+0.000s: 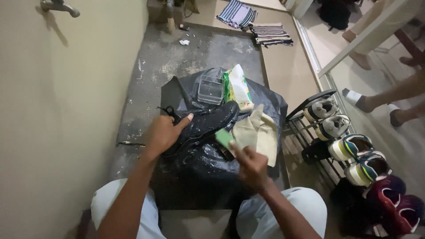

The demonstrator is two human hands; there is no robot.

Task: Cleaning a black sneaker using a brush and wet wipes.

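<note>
My left hand [164,131] grips the heel end of a wet black shoe [208,120] that lies over a black plastic sheet [195,177] on the floor. My right hand [251,163] holds a small green pad [225,137] against the shoe's side. A beige cloth [259,132] lies just right of the shoe. Behind the shoe stand a clear plastic box [210,90] and a green-and-white packet [237,88]. My knees in pale shorts frame the bottom of the view.
A shoe rack [310,128] with several sneakers [354,150] runs along the right. Striped mats [270,34] lie at the far end. A wall with a tap [59,6] stands at left. Other people's feet [358,99] are at right.
</note>
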